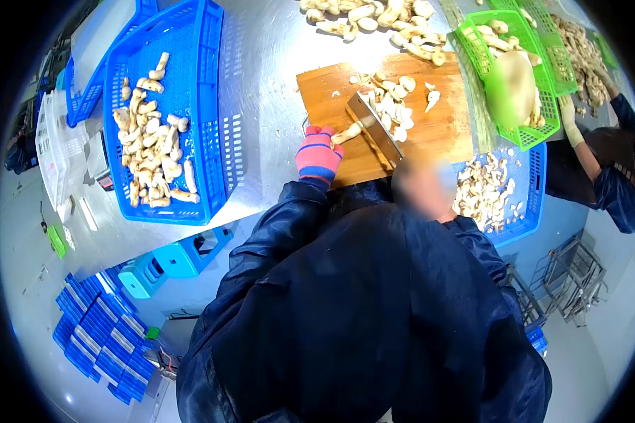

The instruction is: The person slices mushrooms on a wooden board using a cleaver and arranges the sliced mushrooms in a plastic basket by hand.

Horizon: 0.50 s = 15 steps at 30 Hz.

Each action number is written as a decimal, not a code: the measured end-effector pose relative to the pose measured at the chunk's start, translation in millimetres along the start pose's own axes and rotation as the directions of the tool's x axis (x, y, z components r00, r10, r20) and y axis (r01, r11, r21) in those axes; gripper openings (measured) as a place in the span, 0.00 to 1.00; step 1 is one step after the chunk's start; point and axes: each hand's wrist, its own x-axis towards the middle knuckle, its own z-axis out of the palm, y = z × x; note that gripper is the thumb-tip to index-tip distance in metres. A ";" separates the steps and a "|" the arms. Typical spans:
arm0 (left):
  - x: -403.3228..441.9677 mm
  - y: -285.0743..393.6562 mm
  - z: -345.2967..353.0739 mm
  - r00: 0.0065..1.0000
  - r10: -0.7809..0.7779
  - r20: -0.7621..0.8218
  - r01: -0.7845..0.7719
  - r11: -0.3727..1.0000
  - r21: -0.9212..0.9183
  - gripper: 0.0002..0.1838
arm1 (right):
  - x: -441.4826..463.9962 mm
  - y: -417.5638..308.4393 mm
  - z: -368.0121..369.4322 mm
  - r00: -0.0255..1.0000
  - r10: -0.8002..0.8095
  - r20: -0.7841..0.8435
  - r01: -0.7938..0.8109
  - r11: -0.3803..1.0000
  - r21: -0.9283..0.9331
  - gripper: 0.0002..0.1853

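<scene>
Head view: blue crate (pixel 208 141) toward front left corner of tabletop (pixel 267 77), stubby mushrooms (pixel 148 151) inside. Rightward, broad strip of metal up to left edge of cutting board (pixel 446 134). Near board's front left corner, left hand (pixel 319 156) in striped glove (pixel 310 150), fingers wrapped round end of mushroom (pixel 353 131) over the wood. Across mushroom, cleaver (pixel 375 130), blade slanting to board's front edge. At that edge, right hand (pixel 425 187) closed on cleaver; finger detail blurred. Right of blade, slices (pixel 395 113); beyond, wood to board's right edge. Past that edge, green basket (pixel 541 136).
</scene>
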 end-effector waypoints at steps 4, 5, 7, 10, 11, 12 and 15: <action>-1.5 -0.7 3.8 1.000 0.004 -0.018 -0.004 1.000 0.013 0.15 | 6.0 18.3 19.6 0.979 -0.195 -0.064 0.183 0.969 -0.164 0.13; -2.4 -1.2 5.4 1.000 0.011 -0.017 -0.011 1.000 0.014 0.15 | 9.8 22.8 25.7 0.978 -0.200 -0.057 0.187 0.966 -0.180 0.13; -2.2 -2.2 6.9 0.999 0.027 -0.025 -0.026 0.999 0.022 0.15 | 28.7 11.4 34.2 0.999 -0.022 0.043 0.027 0.993 -0.113 0.14; -5.2 -5.9 7.3 0.998 0.054 -0.043 -0.054 0.999 0.011 0.17 | 37.0 -47.7 18.8 0.998 0.021 -0.052 -0.030 0.983 -0.183 0.15; -3.5 -7.7 8.6 0.996 0.067 -0.057 -0.067 0.998 -0.001 0.17 | 51.1 -47.9 18.2 0.998 0.057 -0.012 -0.058 0.985 -0.163 0.16; -3.8 -11.9 8.3 0.995 0.079 -0.062 -0.080 0.997 -0.019 0.16 | 62.1 -40.0 16.8 0.994 0.108 0.003 -0.108 0.992 -0.069 0.16; 4.9 -53.7 41.9 0.969 0.025 0.246 0.155 0.711 -0.686 0.15 | 54.9 -39.8 2.7 0.988 0.052 -0.144 -0.059 0.997 -0.046 0.15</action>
